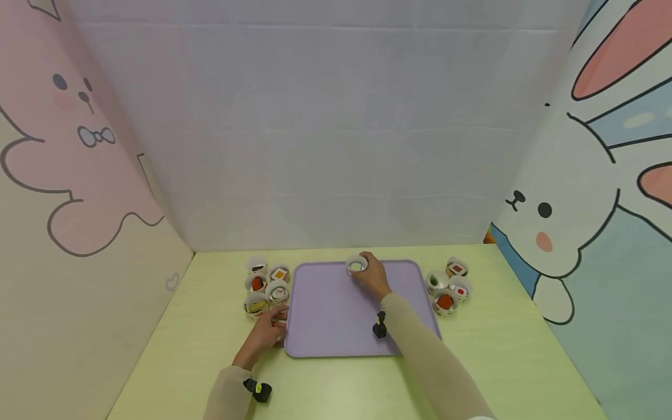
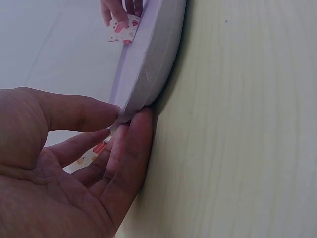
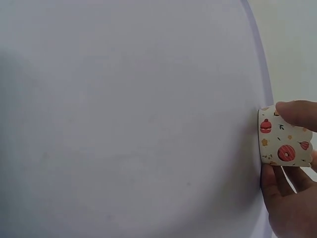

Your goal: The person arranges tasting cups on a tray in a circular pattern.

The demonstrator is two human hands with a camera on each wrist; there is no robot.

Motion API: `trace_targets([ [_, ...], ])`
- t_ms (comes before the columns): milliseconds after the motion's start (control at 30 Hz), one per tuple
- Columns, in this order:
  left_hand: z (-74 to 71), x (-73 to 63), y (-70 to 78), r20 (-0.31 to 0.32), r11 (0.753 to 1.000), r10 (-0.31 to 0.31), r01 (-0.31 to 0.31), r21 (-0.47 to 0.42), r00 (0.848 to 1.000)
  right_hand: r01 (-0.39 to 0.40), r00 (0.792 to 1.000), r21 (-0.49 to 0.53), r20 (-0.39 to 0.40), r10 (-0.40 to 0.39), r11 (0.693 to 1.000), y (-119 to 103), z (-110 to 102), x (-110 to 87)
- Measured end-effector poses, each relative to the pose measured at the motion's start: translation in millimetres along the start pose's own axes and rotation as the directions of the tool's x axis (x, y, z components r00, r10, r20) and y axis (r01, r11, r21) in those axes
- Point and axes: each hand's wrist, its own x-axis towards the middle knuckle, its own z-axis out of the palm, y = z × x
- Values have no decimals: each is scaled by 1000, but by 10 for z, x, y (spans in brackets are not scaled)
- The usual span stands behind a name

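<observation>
A lilac tray (image 1: 336, 315) lies flat on the table. My right hand (image 1: 374, 277) grips a small patterned paper cup (image 3: 285, 141) by its sides at the tray's far rim; something pale and greenish shows inside it in the head view. With thumb and fingers my left hand (image 2: 74, 148) pinches the tray's rim on its left side, near the front left corner. Just beyond that hand stands a group of similar cups, among them one with a yellow filling (image 1: 256, 305) and one with a white and pink filling (image 1: 277, 293).
Right of the tray stands another cluster of paper cups, including one with a red-orange filling (image 1: 445, 303). The pale yellow table (image 1: 504, 350) is bounded by a white back wall (image 1: 336, 134) and side walls with cartoon animals.
</observation>
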Motion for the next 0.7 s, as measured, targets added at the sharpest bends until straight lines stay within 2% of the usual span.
trace_targets([
  [167,-12,1,-9,0,1000,2,-2,0,1000,-8,1000,-13,24,9,1000,-41,-8,-8],
  [367,-5,6,-17,-5,1000,0,0,3,1000,-20,998,19,65,19,1000,-63,-66,-17],
  [533,-4,8,-23,-5,1000,-2,2,6,1000,-33,997,39,69,30,999,-58,-134,-40],
  [700,-5,8,-22,-3,1000,-2,2,2,1000,9,998,78,64,-14,997,-108,-247,-95],
])
